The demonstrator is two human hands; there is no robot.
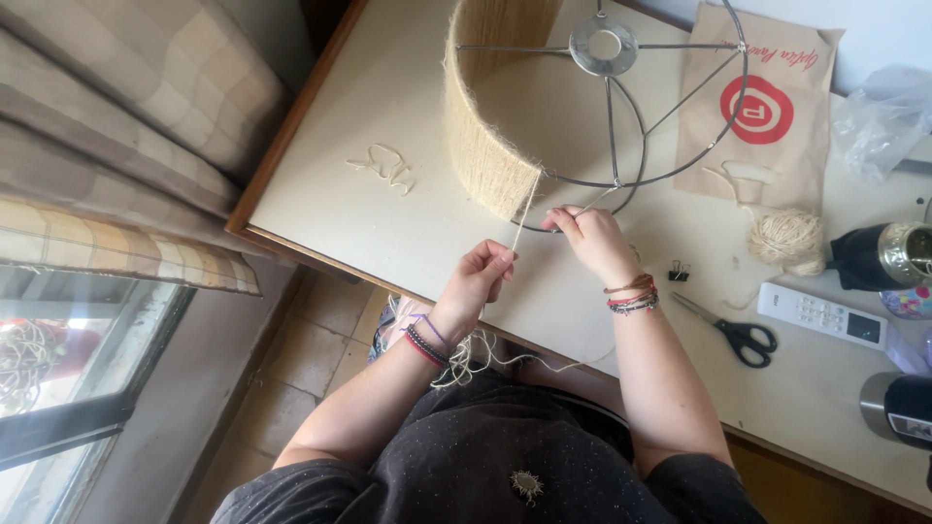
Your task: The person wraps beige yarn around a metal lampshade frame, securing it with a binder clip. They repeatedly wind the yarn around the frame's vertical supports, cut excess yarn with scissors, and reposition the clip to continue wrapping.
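Note:
A round wire lampshade frame (621, 116) lies on the white table (388, 97), its left side wrapped in beige twine (485, 146). My left hand (479, 279) pinches a taut strand of twine (525, 209) that runs up to the wrapped edge. My right hand (594, 241) rests at the lower wire ring, fingers closed on the wire and twine there. Loose twine hangs over the table edge onto my lap (466, 359).
A twine ball (788, 240), a brown paper bag (762, 107), black scissors (738, 335), a white remote (820, 315), a small black binder clip (679, 271) and a twine scrap (383, 167) lie on the table. Dark containers stand at the right edge. A checked curtain (116, 146) hangs at left.

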